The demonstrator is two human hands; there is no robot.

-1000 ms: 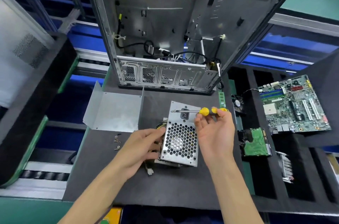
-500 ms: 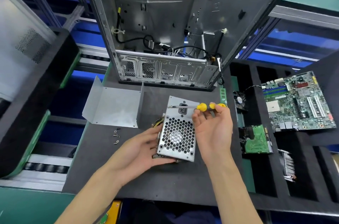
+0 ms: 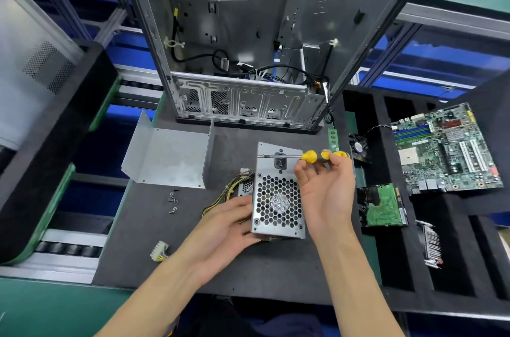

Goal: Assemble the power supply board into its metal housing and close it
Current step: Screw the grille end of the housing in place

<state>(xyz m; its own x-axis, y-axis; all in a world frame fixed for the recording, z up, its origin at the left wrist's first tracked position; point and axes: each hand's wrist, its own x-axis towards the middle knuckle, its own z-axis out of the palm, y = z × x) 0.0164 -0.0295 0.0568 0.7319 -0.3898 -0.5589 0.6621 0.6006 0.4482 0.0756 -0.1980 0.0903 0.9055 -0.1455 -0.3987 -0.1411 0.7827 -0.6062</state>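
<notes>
the housing (image 3: 278,193) is best kept steadied by the left hand (image 3: 231,223) gripping its 9 o'clock side while the screwdriver (image 3: 303,156), pinched in the right hand (image 3: 325,187), is kept level.

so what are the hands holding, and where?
Right hand: screwdriver, by its yellow handle. Left hand: power supply housing, gripped at its left side.

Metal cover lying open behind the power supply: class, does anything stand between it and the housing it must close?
Nothing visible does. The metal cover lies on bare mat just left of and behind the housing. The loose screws sit nearer the camera, off that path. Both hands are busy: left hand grips the housing, right hand holds the screwdriver.
</notes>
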